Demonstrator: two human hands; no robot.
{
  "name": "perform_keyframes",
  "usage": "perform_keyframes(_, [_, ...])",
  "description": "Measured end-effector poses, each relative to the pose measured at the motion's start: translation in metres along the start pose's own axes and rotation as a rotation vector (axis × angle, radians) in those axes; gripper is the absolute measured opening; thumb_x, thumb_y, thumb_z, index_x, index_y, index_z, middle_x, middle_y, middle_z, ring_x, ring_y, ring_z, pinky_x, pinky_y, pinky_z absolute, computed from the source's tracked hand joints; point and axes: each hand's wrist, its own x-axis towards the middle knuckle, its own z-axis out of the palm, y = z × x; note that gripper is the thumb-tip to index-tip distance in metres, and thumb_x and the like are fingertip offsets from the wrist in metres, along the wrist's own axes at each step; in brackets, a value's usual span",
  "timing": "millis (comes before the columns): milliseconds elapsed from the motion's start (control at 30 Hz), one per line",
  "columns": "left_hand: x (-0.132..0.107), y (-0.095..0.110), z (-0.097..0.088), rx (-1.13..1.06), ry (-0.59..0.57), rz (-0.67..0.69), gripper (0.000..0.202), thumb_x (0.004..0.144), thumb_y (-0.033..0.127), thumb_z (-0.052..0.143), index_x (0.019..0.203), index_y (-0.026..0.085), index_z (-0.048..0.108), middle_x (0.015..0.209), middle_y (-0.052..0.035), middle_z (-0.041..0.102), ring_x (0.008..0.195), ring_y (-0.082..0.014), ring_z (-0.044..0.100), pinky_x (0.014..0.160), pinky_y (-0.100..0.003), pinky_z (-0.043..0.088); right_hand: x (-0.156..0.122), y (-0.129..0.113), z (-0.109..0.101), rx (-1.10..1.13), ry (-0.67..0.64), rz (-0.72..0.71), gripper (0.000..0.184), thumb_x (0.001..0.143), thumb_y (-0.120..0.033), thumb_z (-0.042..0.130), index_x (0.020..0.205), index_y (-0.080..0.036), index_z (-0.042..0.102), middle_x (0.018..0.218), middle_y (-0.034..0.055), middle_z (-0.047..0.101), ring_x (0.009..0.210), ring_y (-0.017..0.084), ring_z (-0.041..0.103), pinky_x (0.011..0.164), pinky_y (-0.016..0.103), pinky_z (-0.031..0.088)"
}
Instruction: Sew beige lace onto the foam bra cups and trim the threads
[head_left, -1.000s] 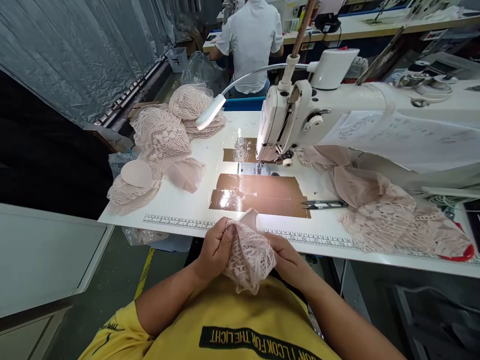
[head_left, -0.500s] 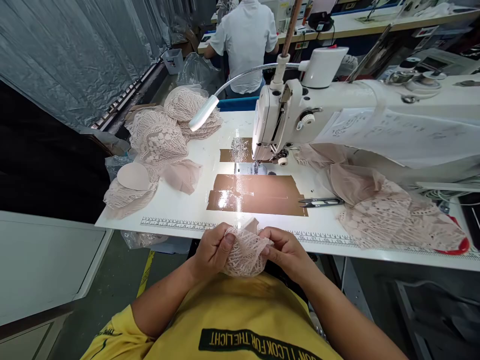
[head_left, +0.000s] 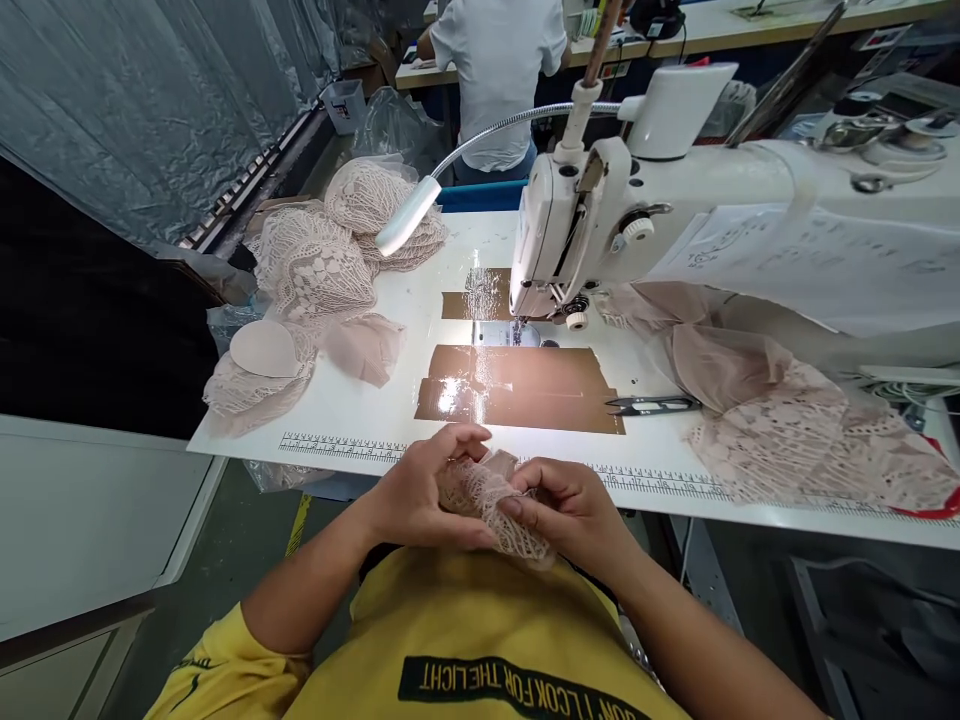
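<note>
A pale beige lace bra cup (head_left: 499,505) is bunched up in front of my yellow shirt, just short of the table's front edge. My right hand (head_left: 574,510) pinches its right side between thumb and fingers. Around its left side my left hand (head_left: 427,490) forms a wide C, fingers and thumb well apart, with lace against the palm. A small smooth beige flap sticks up at the top of the cup. Beyond my hands, a brown taped patch (head_left: 517,390) lies before the needle of the white sewing machine (head_left: 577,230).
Lace cups (head_left: 322,275) are heaped at the table's left, with a smooth oval pad (head_left: 262,348) on the nearest. Thread snips (head_left: 652,405) lie right of the brown patch. More lace fabric (head_left: 810,430) spreads at right. A lamp (head_left: 409,215) overhangs. Behind, a person in white (head_left: 499,80) sits.
My left hand has loosened its pinch and spread around the cup. The lace is now more crumpled and turned down to the right, still in my right hand. The view has shifted slightly.
</note>
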Motion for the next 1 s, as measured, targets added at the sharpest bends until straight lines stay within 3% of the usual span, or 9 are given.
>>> perform_keyframes(100, [0.006,0.005,0.000,0.127,-0.039,-0.048,0.034,0.080,0.034,0.068,0.107,0.017,0.056,0.088,-0.0024,0.061,0.074,-0.0129,0.055,0.066,-0.023,0.044,0.005,-0.004,0.000,-0.127,-0.001,-0.126,0.013,0.085,-0.030,0.063,0.078,-0.020,0.068,0.074,0.0007,0.066,0.066,0.013,0.058,0.061,0.024,0.045])
perform_keyframes(167, [0.007,0.004,0.002,0.168,-0.044,-0.048,0.025,0.083,0.032,0.063,0.103,0.017,0.058,0.085,-0.0018,0.061,0.070,-0.0119,0.054,0.062,-0.022,0.042,0.008,-0.005,-0.001,-0.166,0.023,-0.193,0.011,0.085,-0.026,0.062,0.078,-0.021,0.069,0.085,0.0024,0.068,0.077,0.014,0.063,0.069,0.026,0.048])
perform_keyframes(300, [0.009,0.002,0.001,0.201,-0.082,-0.020,0.029,0.085,0.032,0.061,0.109,0.017,0.058,0.089,-0.0028,0.065,0.072,-0.0127,0.057,0.064,-0.023,0.043,0.013,-0.005,-0.003,-0.224,0.120,-0.261,0.010,0.081,-0.019,0.065,0.071,-0.021,0.066,0.084,0.0010,0.067,0.075,0.013,0.064,0.068,0.024,0.048])
perform_keyframes(400, [0.012,0.004,-0.002,0.203,-0.101,0.015,0.029,0.084,0.030,0.062,0.109,0.016,0.058,0.090,-0.0035,0.066,0.074,-0.0131,0.058,0.066,-0.023,0.044,0.016,-0.005,-0.002,-0.224,0.177,-0.229,0.013,0.079,-0.017,0.065,0.066,-0.019,0.063,0.078,0.0002,0.067,0.067,0.012,0.063,0.062,0.023,0.047])
perform_keyframes(700, [0.028,0.008,-0.004,0.230,-0.090,0.005,0.014,0.091,0.025,0.051,0.087,0.014,0.060,0.072,-0.0004,0.059,0.062,-0.0098,0.050,0.058,-0.022,0.038,0.026,-0.006,-0.005,-0.178,0.144,-0.062,0.020,0.081,-0.027,0.064,0.063,-0.019,0.060,0.069,0.0011,0.067,0.062,0.013,0.060,0.057,0.024,0.046])
perform_keyframes(833, [0.035,0.005,-0.005,0.196,-0.095,-0.033,0.022,0.094,0.027,0.044,0.082,0.015,0.057,0.068,0.0006,0.053,0.060,-0.0100,0.046,0.057,-0.023,0.036,0.027,-0.003,-0.020,-0.187,0.138,0.014,0.015,0.084,-0.034,0.063,0.083,-0.019,0.065,0.079,0.0028,0.068,0.065,0.013,0.059,0.059,0.025,0.046])
perform_keyframes(933, [0.040,0.005,-0.006,0.191,-0.087,-0.065,0.025,0.095,0.029,0.043,0.076,0.016,0.054,0.064,0.0019,0.047,0.057,-0.0096,0.042,0.054,-0.023,0.032,0.029,-0.007,-0.027,-0.166,0.106,0.004,0.028,0.082,-0.037,0.065,0.105,-0.021,0.063,0.097,0.0057,0.068,0.078,0.015,0.062,0.068,0.027,0.049])
perform_keyframes(1000, [0.043,0.006,-0.006,0.188,-0.096,-0.086,0.029,0.095,0.030,0.040,0.072,0.016,0.050,0.063,0.0024,0.045,0.056,-0.0095,0.040,0.053,-0.023,0.031,0.032,-0.013,-0.028,-0.246,0.047,-0.007,0.022,0.082,-0.036,0.064,0.098,-0.021,0.064,0.088,0.0036,0.068,0.074,0.015,0.060,0.066,0.026,0.047])
